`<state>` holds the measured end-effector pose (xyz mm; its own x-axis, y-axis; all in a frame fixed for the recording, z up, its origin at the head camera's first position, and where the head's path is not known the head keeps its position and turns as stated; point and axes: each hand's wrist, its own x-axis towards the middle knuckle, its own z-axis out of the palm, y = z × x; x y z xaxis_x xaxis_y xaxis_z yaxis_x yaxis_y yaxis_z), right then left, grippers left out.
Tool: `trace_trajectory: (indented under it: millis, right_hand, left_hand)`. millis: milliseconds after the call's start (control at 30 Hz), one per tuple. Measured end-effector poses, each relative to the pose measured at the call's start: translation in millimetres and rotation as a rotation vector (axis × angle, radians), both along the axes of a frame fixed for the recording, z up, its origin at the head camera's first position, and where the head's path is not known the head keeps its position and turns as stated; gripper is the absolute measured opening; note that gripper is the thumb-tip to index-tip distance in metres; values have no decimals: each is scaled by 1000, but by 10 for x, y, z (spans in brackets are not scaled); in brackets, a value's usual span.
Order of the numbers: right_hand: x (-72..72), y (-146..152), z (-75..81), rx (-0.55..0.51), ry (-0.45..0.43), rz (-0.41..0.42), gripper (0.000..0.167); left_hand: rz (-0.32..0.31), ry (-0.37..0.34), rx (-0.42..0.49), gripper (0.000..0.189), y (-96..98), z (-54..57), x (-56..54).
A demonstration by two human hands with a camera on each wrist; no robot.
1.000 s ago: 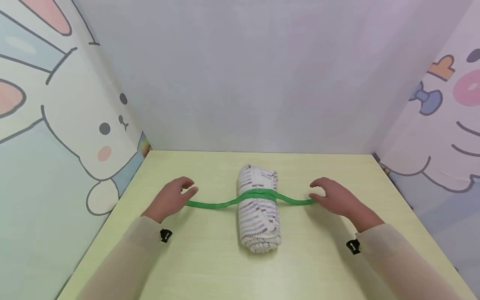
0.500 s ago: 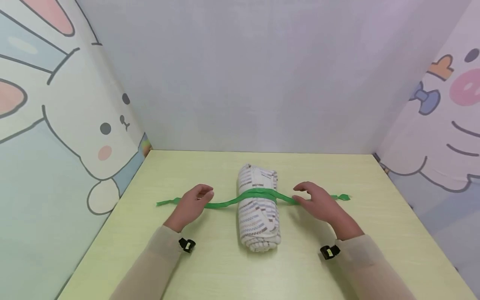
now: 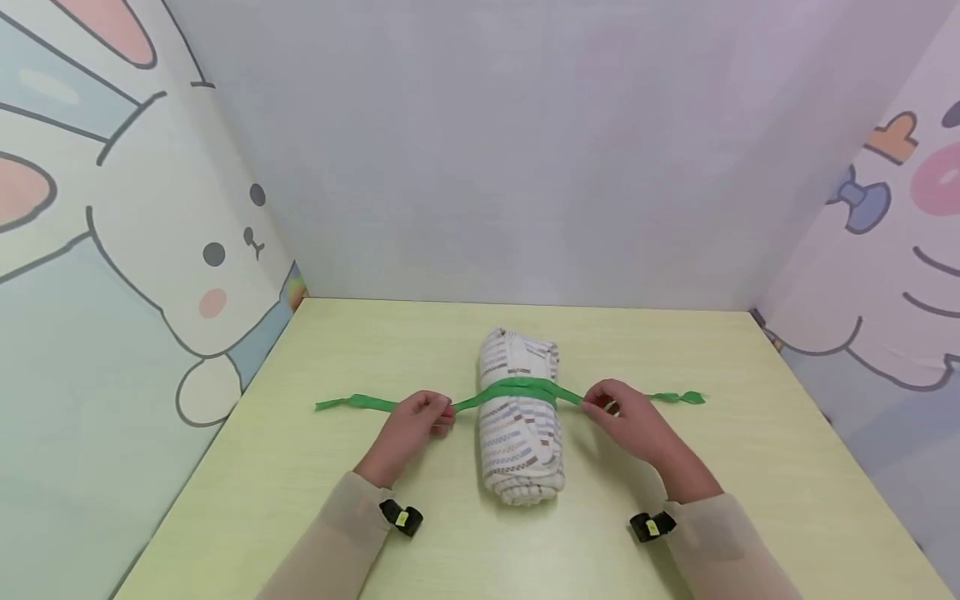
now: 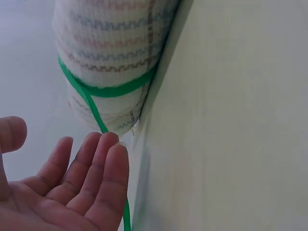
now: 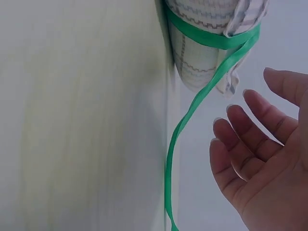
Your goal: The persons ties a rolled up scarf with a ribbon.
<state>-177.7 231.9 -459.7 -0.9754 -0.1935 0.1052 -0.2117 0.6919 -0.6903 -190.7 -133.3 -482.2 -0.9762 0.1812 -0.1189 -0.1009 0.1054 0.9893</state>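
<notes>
A rolled towel (image 3: 517, 450), white with striped patterns, lies lengthwise on the table. Round its middle runs a green ribbon (image 3: 517, 385), its two tails stretching out left and right. My left hand (image 3: 412, 425) pinches the left tail close to the roll, as the head view shows. On the other side, thumb and fingertips of my right hand (image 3: 630, 417) meet on the right tail. Both wrist views show the left hand (image 4: 77, 187) and right hand (image 5: 269, 159) with thumb spread from the fingers, beside the ribbon (image 5: 180, 139).
The pale yellow table (image 3: 420, 533) meets a plain grey wall (image 3: 510, 150) at its back edge. Cartoon-printed panels (image 3: 150, 250) stand along both sides. A small black device (image 3: 401, 517) sits at each sleeve cuff.
Both hands have moved inward along the ribbon toward the towel, leaving the ribbon's ends in view behind them. In the head view their fingers have closed onto the tails. The towel stays put.
</notes>
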Motion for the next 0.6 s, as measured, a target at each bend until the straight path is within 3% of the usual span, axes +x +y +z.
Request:
trace_trajectory:
  millis: [267, 400, 500, 600]
  right_hand:
    - [66, -93, -103, 5, -90, 63, 33]
    - [87, -177, -127, 8, -131, 100, 36]
    - [98, -242, -128, -75, -218, 71, 41]
    - [100, -300, -129, -258, -332, 42, 48]
  left_hand:
    - [-120, -43, 37, 37, 157, -98, 81]
    - [-172, -84, 121, 43, 240, -126, 124]
    - [-172, -137, 227, 46, 318, -148, 163]
    - [-139, -178, 348, 49, 406, -160, 212]
